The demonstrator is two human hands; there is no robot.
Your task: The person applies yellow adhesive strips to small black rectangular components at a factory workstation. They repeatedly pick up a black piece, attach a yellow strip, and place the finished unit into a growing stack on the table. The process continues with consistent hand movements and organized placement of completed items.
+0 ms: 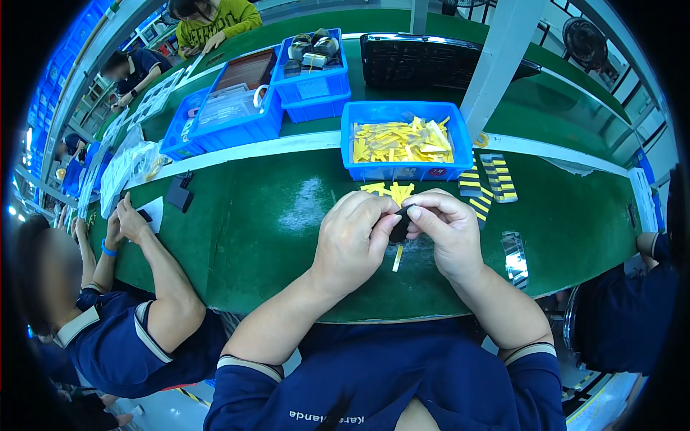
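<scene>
Over the green tabletop my left hand (351, 233) and my right hand (453, 233) meet, both closed with thumbs and forefingers pinching one small black piece (401, 228). Fingers cover much of it, so its exact kind stays unclear. Just below it lies a short pale-yellow strip (397, 258). Behind my fingers is a loose pile of yellow strips (399, 191). Farther back stands a blue bin (402, 171) filled with yellow strips (392, 144).
Yellow-and-black striped pieces (499, 178) lie right of the bin; a shiny clear strip (514, 258) is nearer. Blue crates (310, 87) stand behind a white rail (251, 151), near a metal post (496, 72). A black block (180, 192) and a co-worker's hands (129, 221) are at left.
</scene>
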